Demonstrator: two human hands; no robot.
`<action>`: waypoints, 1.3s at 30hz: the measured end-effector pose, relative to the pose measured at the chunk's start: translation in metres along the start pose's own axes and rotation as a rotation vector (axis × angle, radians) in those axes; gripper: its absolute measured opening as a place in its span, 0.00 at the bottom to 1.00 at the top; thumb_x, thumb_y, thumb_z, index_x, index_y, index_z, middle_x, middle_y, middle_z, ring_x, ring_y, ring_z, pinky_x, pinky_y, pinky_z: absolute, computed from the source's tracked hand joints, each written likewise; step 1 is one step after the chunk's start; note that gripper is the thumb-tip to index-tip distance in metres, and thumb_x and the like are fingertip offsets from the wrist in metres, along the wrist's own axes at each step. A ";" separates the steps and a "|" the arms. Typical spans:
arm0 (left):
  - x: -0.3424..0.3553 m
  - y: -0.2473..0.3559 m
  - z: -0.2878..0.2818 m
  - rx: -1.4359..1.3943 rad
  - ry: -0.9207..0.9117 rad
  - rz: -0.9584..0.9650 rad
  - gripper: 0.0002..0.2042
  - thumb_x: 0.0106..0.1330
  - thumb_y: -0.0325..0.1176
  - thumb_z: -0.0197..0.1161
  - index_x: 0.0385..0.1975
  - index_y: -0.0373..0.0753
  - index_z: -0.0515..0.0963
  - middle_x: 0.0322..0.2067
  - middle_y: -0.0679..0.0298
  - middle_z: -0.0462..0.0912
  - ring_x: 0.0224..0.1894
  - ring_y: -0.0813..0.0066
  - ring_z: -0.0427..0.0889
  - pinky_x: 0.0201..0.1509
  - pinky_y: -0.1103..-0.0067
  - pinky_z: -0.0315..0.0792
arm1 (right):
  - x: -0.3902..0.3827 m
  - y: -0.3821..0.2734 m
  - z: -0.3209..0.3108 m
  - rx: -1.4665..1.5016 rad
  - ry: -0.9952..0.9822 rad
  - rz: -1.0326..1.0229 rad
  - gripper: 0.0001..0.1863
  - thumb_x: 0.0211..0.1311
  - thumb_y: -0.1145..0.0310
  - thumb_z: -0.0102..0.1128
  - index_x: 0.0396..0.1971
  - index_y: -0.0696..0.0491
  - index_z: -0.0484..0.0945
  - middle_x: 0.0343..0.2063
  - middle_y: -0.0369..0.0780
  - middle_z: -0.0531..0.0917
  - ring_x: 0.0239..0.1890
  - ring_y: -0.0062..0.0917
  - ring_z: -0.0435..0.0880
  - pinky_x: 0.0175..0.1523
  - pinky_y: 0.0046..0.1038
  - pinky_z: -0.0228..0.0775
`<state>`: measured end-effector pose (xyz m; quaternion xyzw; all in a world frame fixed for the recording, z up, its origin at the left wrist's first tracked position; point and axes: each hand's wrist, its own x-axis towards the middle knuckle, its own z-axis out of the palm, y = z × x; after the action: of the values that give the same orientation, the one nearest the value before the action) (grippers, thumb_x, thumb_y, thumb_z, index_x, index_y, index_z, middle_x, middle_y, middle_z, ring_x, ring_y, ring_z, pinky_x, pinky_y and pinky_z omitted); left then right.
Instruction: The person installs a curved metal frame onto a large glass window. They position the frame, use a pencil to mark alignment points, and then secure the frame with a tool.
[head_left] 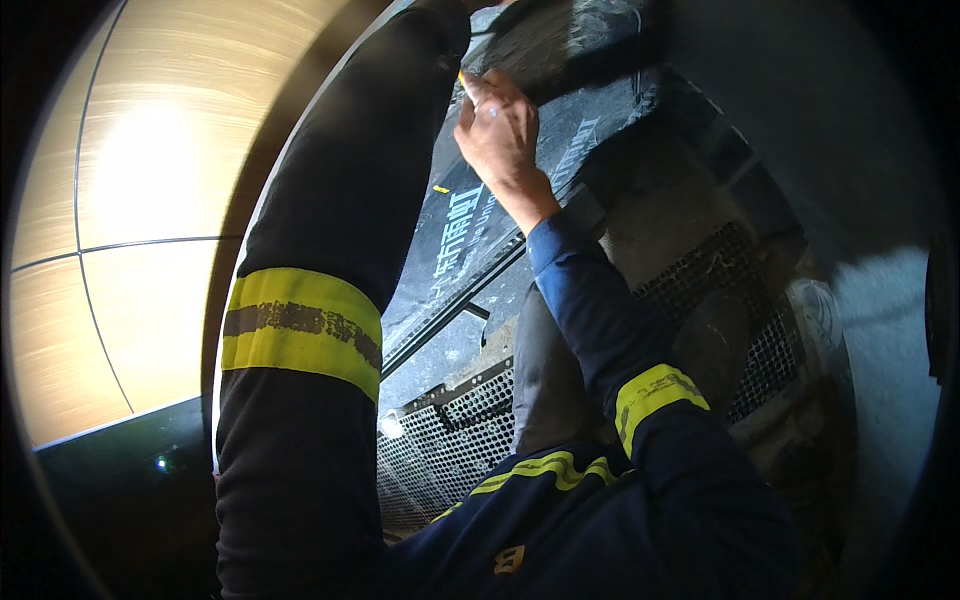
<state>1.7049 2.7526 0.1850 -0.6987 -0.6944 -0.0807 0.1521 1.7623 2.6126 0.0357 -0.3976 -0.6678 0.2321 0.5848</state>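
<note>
My right hand [498, 132] is closed, its fingers curled round a small slim thing with a yellow end [462, 77]; its kind cannot be made out. Below that hand lies a dark sheet [410, 262] with pale printed lettering. A small yellow piece [440, 188] rests on the sheet, to the left of my right wrist. My left arm reaches far forward along the left side. Only a sliver of my left hand [482, 4] shows at the top edge, and its fingers are hidden.
A glossy wood-look panel wall [160, 200] stands close on the left. Perforated dark panels [450, 450] lie beneath me, beside a dark metal strip [430, 335] along the sheet's near edge. A grey surface [885, 330] rises at the right.
</note>
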 end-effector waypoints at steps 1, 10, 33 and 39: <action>0.000 0.001 0.001 -0.001 0.016 0.009 0.42 0.59 0.44 0.74 0.74 0.42 0.62 0.58 0.45 0.78 0.62 0.44 0.79 0.58 0.41 0.70 | -0.006 -0.005 0.003 0.035 0.005 0.023 0.13 0.57 0.78 0.66 0.42 0.57 0.88 0.37 0.45 0.86 0.38 0.43 0.89 0.45 0.38 0.82; 0.014 -0.013 0.026 -0.057 0.160 0.058 0.32 0.68 0.49 0.69 0.65 0.37 0.69 0.54 0.41 0.79 0.59 0.41 0.79 0.60 0.54 0.75 | -0.075 -0.045 0.040 0.202 -0.062 0.013 0.09 0.51 0.81 0.70 0.34 0.60 0.84 0.30 0.48 0.85 0.34 0.41 0.91 0.41 0.36 0.84; 0.006 0.011 0.047 -0.091 0.228 -0.259 0.19 0.76 0.45 0.56 0.61 0.51 0.81 0.54 0.64 0.84 0.60 0.66 0.80 0.71 0.41 0.56 | -0.164 -0.045 -0.028 0.126 -0.842 0.149 0.13 0.58 0.67 0.73 0.41 0.56 0.88 0.30 0.48 0.87 0.34 0.41 0.89 0.43 0.39 0.81; 0.015 0.018 0.047 -0.111 0.243 -0.255 0.20 0.65 0.47 0.68 0.56 0.50 0.84 0.47 0.65 0.85 0.54 0.66 0.82 0.63 0.46 0.61 | -0.141 -0.109 0.023 0.230 -1.022 -0.018 0.15 0.59 0.63 0.74 0.43 0.55 0.90 0.30 0.47 0.88 0.33 0.40 0.89 0.43 0.40 0.80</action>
<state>1.7182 2.7826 0.1439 -0.5972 -0.7485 -0.2213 0.1847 1.7117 2.4403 0.0314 -0.1611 -0.8415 0.4634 0.2260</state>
